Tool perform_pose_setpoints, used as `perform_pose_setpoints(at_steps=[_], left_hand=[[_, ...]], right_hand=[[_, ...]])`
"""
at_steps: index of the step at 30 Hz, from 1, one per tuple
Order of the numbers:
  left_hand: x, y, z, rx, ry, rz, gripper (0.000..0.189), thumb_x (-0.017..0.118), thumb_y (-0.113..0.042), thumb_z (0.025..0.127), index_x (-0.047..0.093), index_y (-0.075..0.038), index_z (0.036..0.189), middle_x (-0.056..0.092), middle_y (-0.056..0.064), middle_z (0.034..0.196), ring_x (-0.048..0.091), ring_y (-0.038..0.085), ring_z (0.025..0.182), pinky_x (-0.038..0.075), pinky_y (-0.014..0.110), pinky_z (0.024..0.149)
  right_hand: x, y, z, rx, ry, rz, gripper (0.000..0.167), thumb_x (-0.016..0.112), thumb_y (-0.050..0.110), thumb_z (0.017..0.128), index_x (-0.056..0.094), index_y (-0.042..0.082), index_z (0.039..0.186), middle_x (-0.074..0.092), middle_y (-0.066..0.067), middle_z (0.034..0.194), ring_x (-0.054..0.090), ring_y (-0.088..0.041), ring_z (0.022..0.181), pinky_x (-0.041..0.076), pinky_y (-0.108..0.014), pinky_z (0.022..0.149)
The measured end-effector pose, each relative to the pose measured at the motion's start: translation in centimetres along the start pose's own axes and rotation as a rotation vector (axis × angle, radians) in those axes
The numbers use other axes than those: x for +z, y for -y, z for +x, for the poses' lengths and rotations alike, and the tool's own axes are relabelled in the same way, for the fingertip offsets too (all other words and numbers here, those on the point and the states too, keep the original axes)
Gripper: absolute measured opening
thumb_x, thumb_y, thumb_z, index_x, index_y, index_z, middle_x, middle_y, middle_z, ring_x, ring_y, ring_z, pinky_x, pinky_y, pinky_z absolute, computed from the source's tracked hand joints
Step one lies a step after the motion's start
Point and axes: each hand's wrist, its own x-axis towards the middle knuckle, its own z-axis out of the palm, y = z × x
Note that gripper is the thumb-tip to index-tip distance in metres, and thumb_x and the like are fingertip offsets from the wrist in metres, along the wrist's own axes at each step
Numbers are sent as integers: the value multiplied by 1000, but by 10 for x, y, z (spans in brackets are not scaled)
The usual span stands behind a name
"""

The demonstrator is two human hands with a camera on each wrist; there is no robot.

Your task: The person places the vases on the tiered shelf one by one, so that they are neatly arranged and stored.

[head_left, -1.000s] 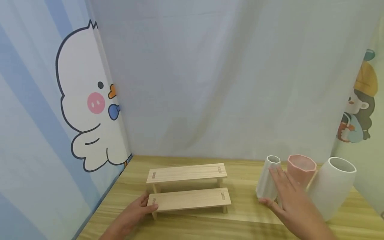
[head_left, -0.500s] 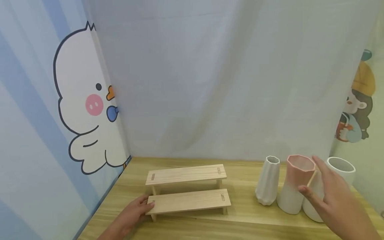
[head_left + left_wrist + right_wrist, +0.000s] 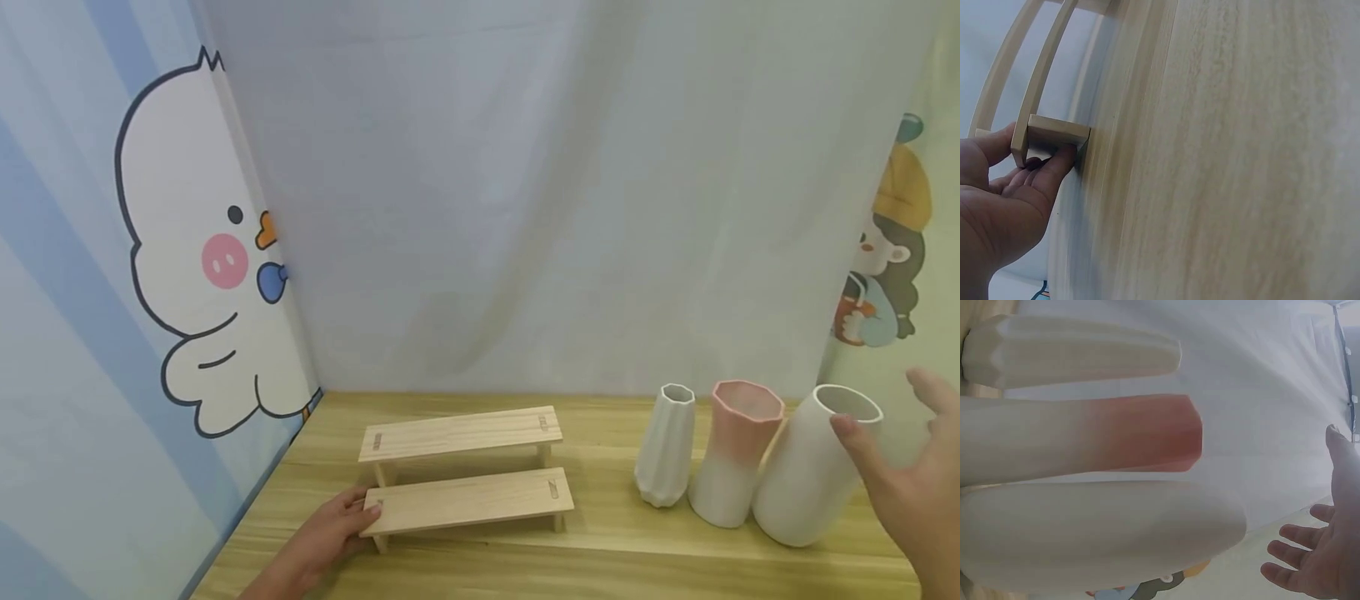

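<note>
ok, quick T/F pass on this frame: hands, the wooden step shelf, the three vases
1. The left hand touches the left end of the lower tier of the wooden step shelf. True.
2. The right hand grips the pink vase. False: the hand is open, fingers spread, beside the large white vase; the pink-topped vase is untouched.
3. Three vases stand in a row on the table, right of the shelf. True.
4. The ribbed white vase sits on the upper tier. False: it stands on the table, leftmost of the three.
5. Both shelf tiers carry nothing. True.
</note>
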Motion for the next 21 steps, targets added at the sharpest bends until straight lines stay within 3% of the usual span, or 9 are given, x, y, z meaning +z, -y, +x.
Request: perform_pose_setpoints(at_steps=[4,6,8,14,21], left_hand=[[0,0,-1,2,5,1,76,56,-30,101,15,12,150,26,35,152,57,24,121,51,41,98],[0,0,-1,-1,10,0,76,56,-30,101,14,12,150,26,35,152,57,24,121,51,42,98],[-1,0,-2,-5,13,-1,76,56,-30,101,14,12,150,26,35,152,57,24,120,51,42,98],[-3,0,-2,-15,16,7,75,55,-29,102,14,13,149,29,34,152,58,24,119,52,43,97],[-2,-1,-1,-16,17,24,76,55,-30,102,15,13,149,28,34,152,57,24,120,51,43,98]], right_hand=[[2,-13,4,46,-28,30,74,68,21,86,35,11,151,39,-16,153,35,-26,142,21,-26,117],[4,-21,7,74,0,59,77,69,19,85,31,13,152,36,-15,155,31,-15,143,19,-21,116],[5,-28,9,125,49,65,81,69,20,87,25,15,155,31,-13,158,29,-14,145,18,-24,117],[8,-49,12,208,236,20,91,65,31,93,1,21,158,13,-17,163,16,-30,150,11,-44,123],[11,-58,17,255,343,-3,94,62,39,94,-4,21,158,11,-16,164,21,-56,139,20,-70,109]])
